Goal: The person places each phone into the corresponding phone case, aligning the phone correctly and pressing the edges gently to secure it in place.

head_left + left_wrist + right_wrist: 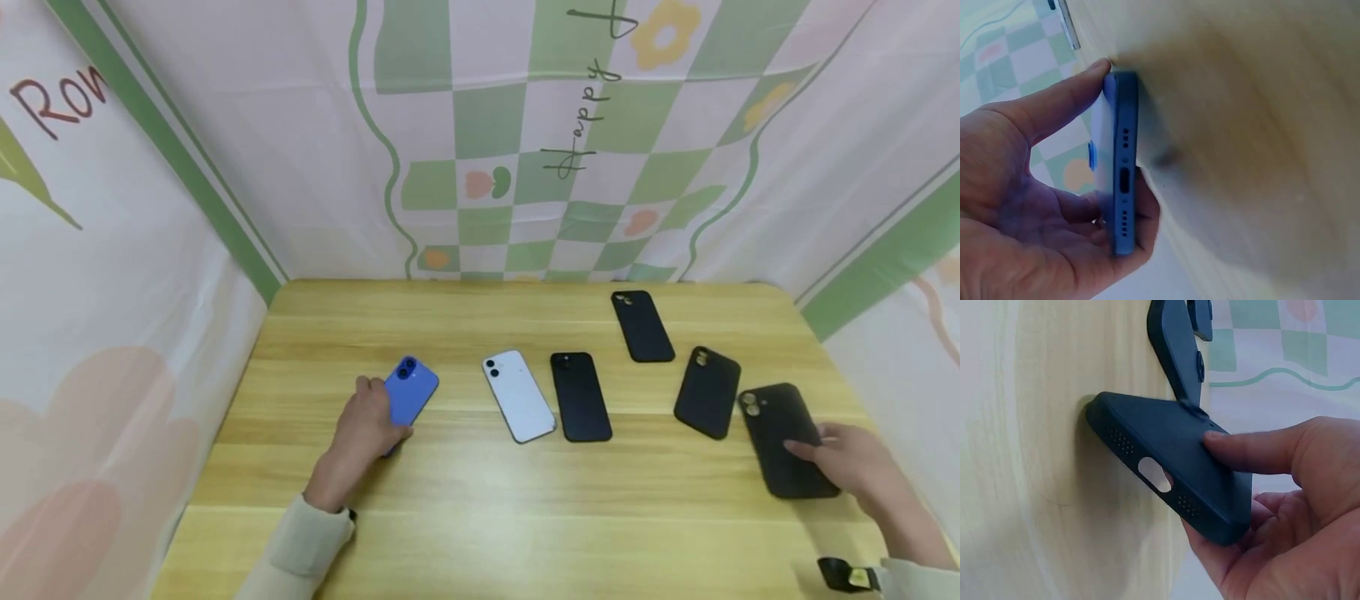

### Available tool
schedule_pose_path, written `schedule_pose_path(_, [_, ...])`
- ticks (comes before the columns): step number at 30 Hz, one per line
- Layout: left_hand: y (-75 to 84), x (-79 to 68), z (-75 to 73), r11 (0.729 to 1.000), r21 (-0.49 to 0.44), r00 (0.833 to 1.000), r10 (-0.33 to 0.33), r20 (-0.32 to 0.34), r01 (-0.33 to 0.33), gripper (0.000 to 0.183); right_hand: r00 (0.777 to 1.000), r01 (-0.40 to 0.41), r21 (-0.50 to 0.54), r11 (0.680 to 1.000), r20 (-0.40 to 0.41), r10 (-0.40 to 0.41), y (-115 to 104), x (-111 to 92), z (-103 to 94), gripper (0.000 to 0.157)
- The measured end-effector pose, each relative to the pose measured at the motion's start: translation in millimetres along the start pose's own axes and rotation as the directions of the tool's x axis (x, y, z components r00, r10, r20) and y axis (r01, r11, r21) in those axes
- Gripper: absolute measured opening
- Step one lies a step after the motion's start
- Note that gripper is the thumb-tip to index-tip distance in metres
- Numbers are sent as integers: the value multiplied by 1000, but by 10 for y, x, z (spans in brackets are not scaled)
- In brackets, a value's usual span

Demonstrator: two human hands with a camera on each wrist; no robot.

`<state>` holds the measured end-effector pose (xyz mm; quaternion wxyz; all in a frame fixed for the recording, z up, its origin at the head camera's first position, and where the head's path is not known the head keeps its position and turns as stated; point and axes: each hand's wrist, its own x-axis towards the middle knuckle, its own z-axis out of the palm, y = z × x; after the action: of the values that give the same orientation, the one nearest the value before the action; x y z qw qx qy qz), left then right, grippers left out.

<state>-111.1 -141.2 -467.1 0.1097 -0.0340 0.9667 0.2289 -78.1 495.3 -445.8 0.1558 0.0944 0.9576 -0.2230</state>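
Observation:
My left hand (365, 429) grips a blue smartphone (411, 392) by its long edges, camera side up; in the left wrist view the phone's bottom edge (1124, 181) with its charging port faces the camera. At the right, my right hand (855, 462) pinches a black phone case (783, 442), thumb on its back and fingers underneath. The right wrist view shows the case (1166, 444) tilted, one side lifted off the table, with light coming through its port cutout. Beside it lies another black case (707, 396), and a third black case (645, 327) lies farther back.
Between the hands a white smartphone (519, 397) and a black smartphone (582, 397) lie side by side, backs up. All rest on a wooden table (480, 517) with rounded far corners. Patterned cloth (495, 125) hangs behind the table and at both sides.

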Motion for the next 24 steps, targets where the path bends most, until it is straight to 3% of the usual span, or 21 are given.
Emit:
schedule_pose_path(5, [-17,6,-18,1000,-14,1000,-3,8,3,83,994,-2,-5,1000,-111,2,-69,-32,-65,41])
schedule_pose_path(11, [-18,14,-52,999,-52,1000,-15,-8,14,63,976,-9,15,1000,-216,12,-222,-46,-209,38])
schedule_pose_path(19, [-12,10,-66,981,-180,996,62,-61,-72,36,971,16,97,995,-238,8,-503,-88,-316,60])
schedule_pose_path(24, [-11,-8,-61,964,-251,995,70,-67,-84,36,972,43,95,995,-233,-20,-649,-118,-335,63])
